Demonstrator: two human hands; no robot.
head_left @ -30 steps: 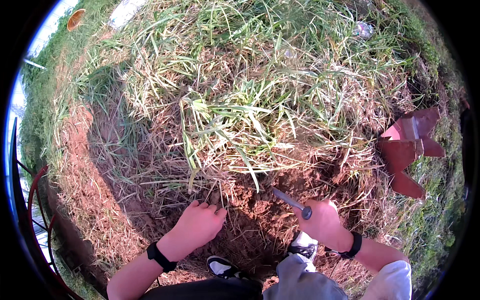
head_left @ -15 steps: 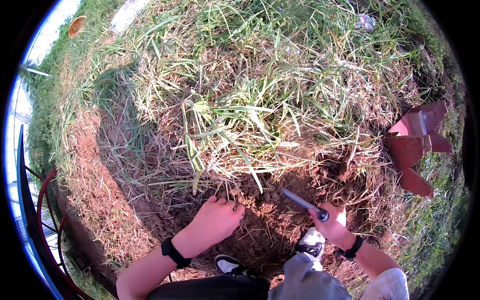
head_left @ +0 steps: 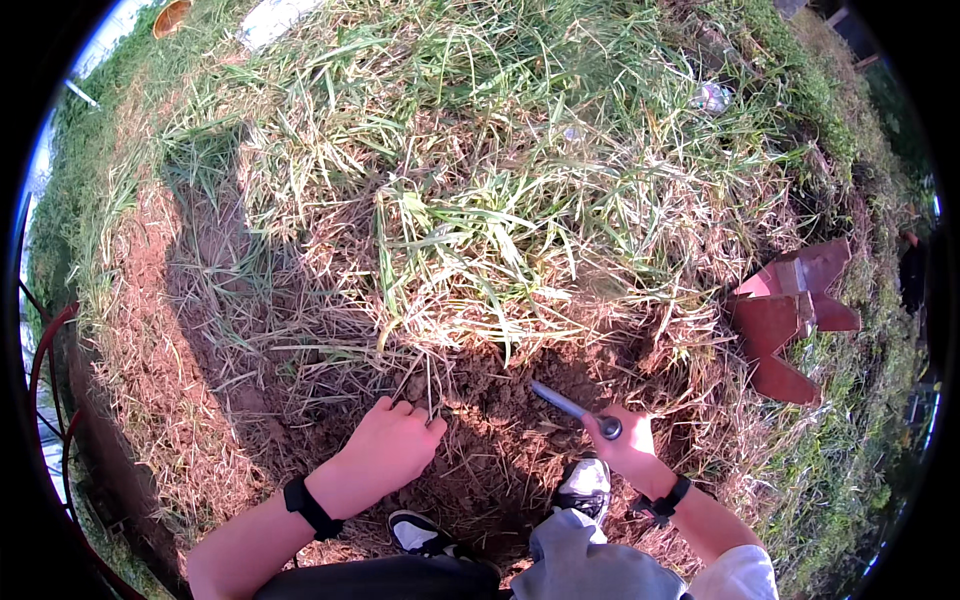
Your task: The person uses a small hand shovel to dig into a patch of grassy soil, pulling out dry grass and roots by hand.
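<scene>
My left hand (head_left: 385, 440) is closed at the edge of the grass, its curled fingers around a few thin grass stalks (head_left: 430, 378). Just to its right lies loose, dug-up reddish soil (head_left: 480, 395). My right hand (head_left: 628, 440) is wrapped around a grey metal bar-like tool (head_left: 562, 402). A round, hollow-looking end shows by the thumb, while the narrow far end points up and left, close over the soil. Dirt and shadow make it unclear whether that tip touches the ground. Ahead of both hands spreads a mat of green and dry grass (head_left: 480, 240).
A folded reddish-brown metal piece (head_left: 785, 320) stands on the right. My shoes (head_left: 583, 485) are just below the dug soil. Farther off lie a white bag-like thing (head_left: 275, 22), an orange-brown round container (head_left: 171, 18) and a crumpled clear wrapper (head_left: 712, 97). Red curved tubing (head_left: 45, 365) is at far left.
The whole view has shifted, so the red-brown piece, shoes and both hands sit farther left in the picture. Both hands keep nearly the same place over the soil, with the same grips.
</scene>
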